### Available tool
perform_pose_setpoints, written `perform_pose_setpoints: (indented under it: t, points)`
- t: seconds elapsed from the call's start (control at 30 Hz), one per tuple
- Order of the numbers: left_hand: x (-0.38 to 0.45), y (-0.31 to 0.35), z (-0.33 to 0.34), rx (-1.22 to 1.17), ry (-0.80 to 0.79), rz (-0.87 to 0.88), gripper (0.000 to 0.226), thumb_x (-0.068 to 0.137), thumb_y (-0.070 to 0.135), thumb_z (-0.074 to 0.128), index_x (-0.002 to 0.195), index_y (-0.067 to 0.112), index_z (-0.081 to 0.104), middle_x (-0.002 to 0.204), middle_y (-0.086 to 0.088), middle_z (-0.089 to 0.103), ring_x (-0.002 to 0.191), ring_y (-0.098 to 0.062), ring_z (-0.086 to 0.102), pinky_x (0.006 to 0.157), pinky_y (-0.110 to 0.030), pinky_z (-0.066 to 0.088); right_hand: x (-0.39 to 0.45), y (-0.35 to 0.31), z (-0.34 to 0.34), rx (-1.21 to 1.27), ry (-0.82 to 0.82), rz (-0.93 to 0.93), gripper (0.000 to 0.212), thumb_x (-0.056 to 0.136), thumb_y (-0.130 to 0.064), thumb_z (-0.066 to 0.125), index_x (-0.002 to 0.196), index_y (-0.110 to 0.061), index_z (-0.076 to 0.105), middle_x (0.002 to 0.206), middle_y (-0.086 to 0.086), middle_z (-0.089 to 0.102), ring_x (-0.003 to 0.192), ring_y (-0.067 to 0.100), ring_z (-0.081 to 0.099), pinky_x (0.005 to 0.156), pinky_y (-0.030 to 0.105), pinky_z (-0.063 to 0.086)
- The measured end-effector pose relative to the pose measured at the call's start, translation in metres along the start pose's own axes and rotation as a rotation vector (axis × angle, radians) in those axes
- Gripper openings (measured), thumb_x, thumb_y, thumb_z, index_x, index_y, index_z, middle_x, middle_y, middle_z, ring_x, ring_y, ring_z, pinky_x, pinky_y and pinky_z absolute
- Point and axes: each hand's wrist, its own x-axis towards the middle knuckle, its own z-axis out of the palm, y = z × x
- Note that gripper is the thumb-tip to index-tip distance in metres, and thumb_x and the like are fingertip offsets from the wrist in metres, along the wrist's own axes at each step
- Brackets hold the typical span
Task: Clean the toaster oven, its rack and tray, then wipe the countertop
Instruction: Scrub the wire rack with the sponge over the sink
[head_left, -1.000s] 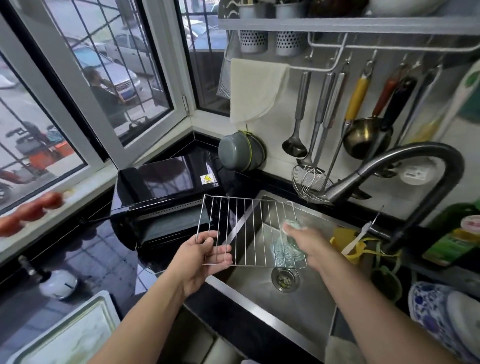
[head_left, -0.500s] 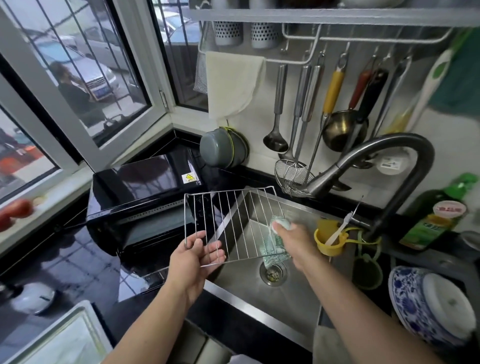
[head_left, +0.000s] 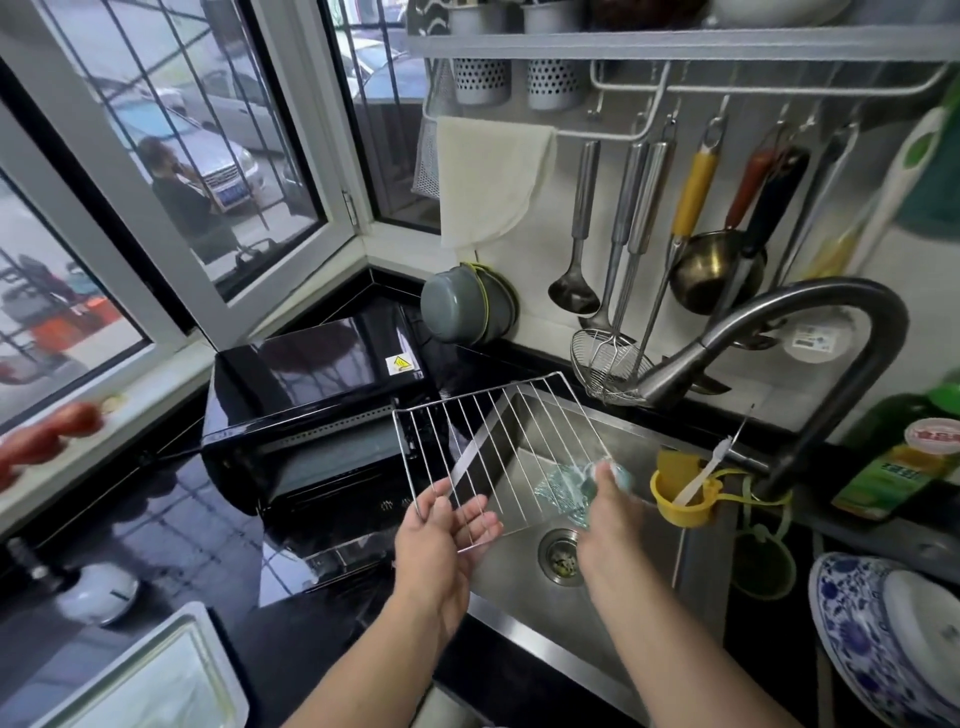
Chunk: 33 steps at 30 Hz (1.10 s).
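Observation:
My left hand (head_left: 445, 525) grips the near left corner of the wire oven rack (head_left: 493, 441), which hangs tilted over the steel sink (head_left: 613, 613). My right hand (head_left: 605, 501) presses a teal scrubbing cloth (head_left: 563, 486) against the rack's right side. The black toaster oven (head_left: 311, 410) stands on the dark countertop (head_left: 171, 525) left of the sink, its door open. A pale tray (head_left: 156, 675) lies at the bottom left corner.
A curved dark faucet (head_left: 810, 332) arches over the sink. Ladles and a strainer (head_left: 608, 364) hang on the wall behind. A yellow cup (head_left: 680, 499) with a brush, a green bottle (head_left: 893, 452) and a blue-patterned bowl (head_left: 857, 634) crowd the right side. Window frames close the left.
The rack has turned so its far corner points away and it tilts more. My right hand with the cloth slid along it toward its right edge.

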Motion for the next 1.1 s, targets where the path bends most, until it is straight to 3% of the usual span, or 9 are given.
perform_pose_setpoints:
  t: [0.13,0.2,0.33,0.4,0.5,0.67,0.83,0.97,1.1]
  points:
    - [-0.002,-0.005,0.005,-0.033,0.019,0.003,0.023,0.114,0.015,0.034,0.123,0.013,0.055,0.087,-0.020,0.074,0.071,-0.029,0.071,0.065,-0.038,0.065,-0.004,0.003,0.009,0.018,-0.170,0.136,0.027,0.103,-0.023,0.055,0.127,-0.011,0.055,0.125,0.007,0.053,0.122,0.028,0.052,0.086,0.032,0.049]
    - [-0.002,-0.003,0.003,-0.040,0.027,-0.002,0.023,0.114,0.015,0.034,0.123,0.012,0.054,0.087,-0.020,0.075,0.072,-0.029,0.071,0.066,-0.039,0.065,0.001,0.005,0.009,0.023,-0.256,0.194,0.028,0.102,-0.014,0.055,0.130,-0.010,0.053,0.128,0.005,0.052,0.118,0.021,0.052,0.079,0.021,0.046]
    - [0.001,0.007,0.006,0.009,0.021,-0.020,0.021,0.113,0.014,0.034,0.122,0.011,0.054,0.088,-0.021,0.073,0.070,-0.028,0.070,0.071,-0.042,0.063,-0.001,-0.004,0.009,-0.075,-0.284,0.074,0.022,0.095,-0.009,0.065,0.115,-0.008,0.059,0.111,0.012,0.064,0.093,0.018,0.060,0.091,0.040,0.052]
    - [0.006,0.013,0.007,0.043,0.022,-0.027,0.022,0.113,0.012,0.034,0.122,0.009,0.054,0.085,-0.021,0.072,0.068,-0.029,0.070,0.075,-0.045,0.062,0.005,-0.002,0.006,-0.062,-0.267,0.090,0.026,0.090,-0.014,0.072,0.112,-0.003,0.063,0.105,0.021,0.069,0.088,0.028,0.069,0.083,0.048,0.058]
    - [0.013,0.029,0.002,0.117,-0.007,-0.033,0.023,0.113,0.012,0.034,0.124,0.009,0.054,0.088,-0.024,0.071,0.069,-0.032,0.069,0.080,-0.049,0.061,0.010,-0.002,-0.005,-0.135,-0.378,0.143,0.026,0.089,-0.023,0.073,0.106,-0.004,0.067,0.091,0.019,0.075,0.073,0.030,0.072,0.062,0.039,0.058]
    - [0.019,0.048,-0.006,0.184,-0.058,-0.051,0.023,0.114,0.014,0.032,0.125,0.010,0.052,0.090,-0.024,0.068,0.069,-0.031,0.066,0.076,-0.048,0.061,0.022,-0.014,-0.012,-0.198,-0.436,0.192,0.038,0.080,-0.022,0.076,0.110,-0.001,0.064,0.106,0.019,0.067,0.095,0.035,0.064,0.088,0.048,0.053]
    - [0.033,0.071,-0.018,0.320,-0.137,-0.150,0.024,0.113,0.013,0.035,0.130,0.008,0.051,0.095,-0.027,0.069,0.071,-0.032,0.068,0.071,-0.047,0.063,0.033,-0.041,-0.011,-0.413,-0.570,0.183,0.027,0.086,-0.004,0.071,0.108,0.003,0.058,0.088,0.017,0.069,0.069,0.028,0.069,0.055,0.035,0.057]
    - [0.037,0.092,-0.021,0.550,-0.294,-0.243,0.027,0.113,0.015,0.037,0.136,0.009,0.051,0.096,-0.024,0.070,0.073,-0.031,0.069,0.075,-0.046,0.063,0.050,-0.061,-0.007,-0.445,-0.511,0.070,0.046,0.072,-0.009,0.079,0.111,0.003,0.059,0.104,0.021,0.070,0.081,0.030,0.070,0.057,0.033,0.055]
    - [0.049,0.109,-0.017,0.604,-0.354,-0.227,0.030,0.112,0.016,0.039,0.139,0.012,0.052,0.102,-0.025,0.071,0.077,-0.031,0.070,0.071,-0.041,0.063,0.052,-0.067,-0.006,-0.338,-0.565,0.191,0.036,0.081,-0.006,0.072,0.113,0.005,0.060,0.083,0.014,0.070,0.065,0.025,0.070,0.050,0.029,0.056]
